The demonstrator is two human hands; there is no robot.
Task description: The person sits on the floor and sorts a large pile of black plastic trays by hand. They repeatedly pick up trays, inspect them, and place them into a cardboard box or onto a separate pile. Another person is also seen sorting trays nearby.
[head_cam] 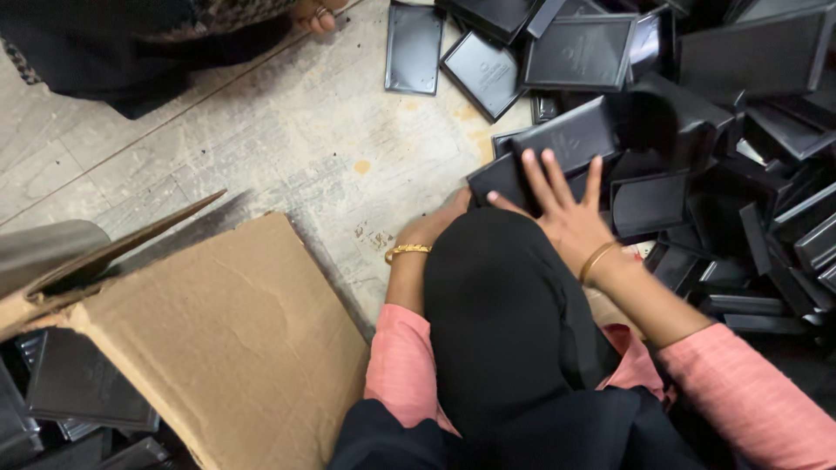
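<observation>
A worn, stained concrete floor [287,148] carries a heap of black boxes [697,148] far right, cardboard carton [235,348] near left.

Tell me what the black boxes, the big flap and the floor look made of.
Black boxes: likely moulded plastic, smooth satin sheen, crisp raised rims. The right hand rests on one. Flap: brown corrugated cardboard, matte, dented, with a torn edge. Floor: looks like worn stone or concrete, pale, scuffed and stained; hard to tell which.

Worn, pale concrete floor [287,130] with scuffs, yellowish stains and a thin diagonal seam. An open brown cardboard box [235,339] stands at lower left; even, diffuse light, soft shadows.
</observation>
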